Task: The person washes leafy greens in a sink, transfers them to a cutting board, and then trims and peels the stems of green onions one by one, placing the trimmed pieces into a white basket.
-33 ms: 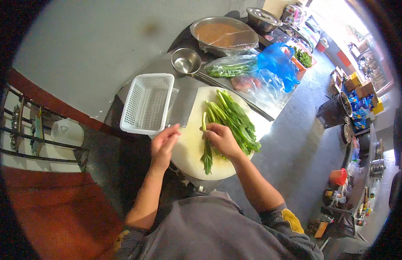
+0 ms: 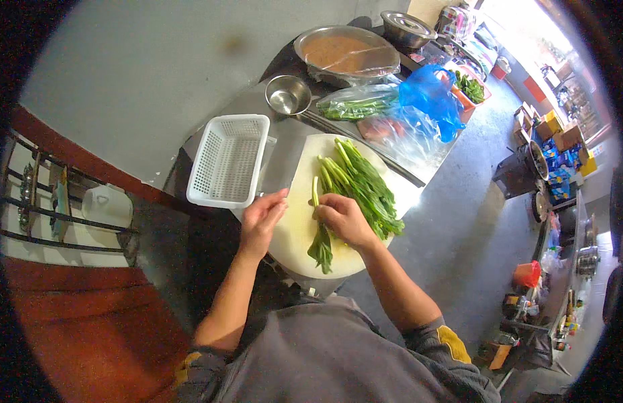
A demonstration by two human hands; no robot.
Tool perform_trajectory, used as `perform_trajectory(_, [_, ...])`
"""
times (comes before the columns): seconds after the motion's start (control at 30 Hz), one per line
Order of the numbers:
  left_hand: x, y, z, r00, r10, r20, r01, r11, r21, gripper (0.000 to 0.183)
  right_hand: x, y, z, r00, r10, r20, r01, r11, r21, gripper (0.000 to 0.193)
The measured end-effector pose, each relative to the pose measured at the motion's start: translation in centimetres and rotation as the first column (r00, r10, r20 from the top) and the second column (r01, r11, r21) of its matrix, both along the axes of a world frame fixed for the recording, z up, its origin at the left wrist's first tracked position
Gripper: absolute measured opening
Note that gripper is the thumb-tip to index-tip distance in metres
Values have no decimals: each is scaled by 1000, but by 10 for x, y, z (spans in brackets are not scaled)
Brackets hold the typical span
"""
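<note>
My right hand [image 2: 345, 218] pinches a stalk of leafy greens [image 2: 320, 252]; its pale stem points up and its leaf hangs toward me over the round cutting board [image 2: 291, 235]. Just right of it lies a bunch of leafy greens [image 2: 365, 181] on the board, stems at the far end. Over the board's left edge is my left hand [image 2: 263, 218], thumb and fingertips drawn together; whatever they hold is too small to make out. A white plastic basket [image 2: 264, 134] with nothing in it stands beyond that hand.
Behind the board are a steel saucepan [image 2: 288, 95], bagged greens [image 2: 358, 104], a clear bag [image 2: 409, 138] and a blue plastic bag [image 2: 429, 94]. A wide covered basin [image 2: 348, 50] of brownish liquid stands farther back. A wall [image 2: 157, 80] bounds the left.
My left hand has shifted slightly right, and its thumb and fingers have come closer together. The stalk in my right hand has tilted a little.
</note>
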State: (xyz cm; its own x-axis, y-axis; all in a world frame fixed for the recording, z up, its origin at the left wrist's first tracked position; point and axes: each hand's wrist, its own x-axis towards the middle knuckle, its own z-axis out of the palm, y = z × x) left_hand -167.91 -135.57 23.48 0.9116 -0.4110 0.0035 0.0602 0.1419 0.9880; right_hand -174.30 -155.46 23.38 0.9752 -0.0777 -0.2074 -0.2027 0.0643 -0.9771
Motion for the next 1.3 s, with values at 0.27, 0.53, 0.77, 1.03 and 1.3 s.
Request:
perform_trajectory(0.27, [9,-70,25,959,-282,-8,281,950,140,22,-33,-3,14,985,-55,164,52,998,23,18])
perform_trajectory(0.53, [42,-59,16,860,-510,26,498,848,180,26,-17,-6,21,992,21,127,12,967,-255,21])
perform_trajectory(0.77, [62,-38,13,754,-495,431,245,821,515,23,11,30,27,970,14,243,194,555,-809,15])
perform_trajectory(1.03, [61,18,-9,824,-246,511,65,936,345,17,39,84,31,941,96,326,231,520,-822,14])
perform_trajectory(1.3, [94,75,-24,993,80,-89,-93,984,-150,31,109,166,21,963,-219,-159,238,965,112,21])
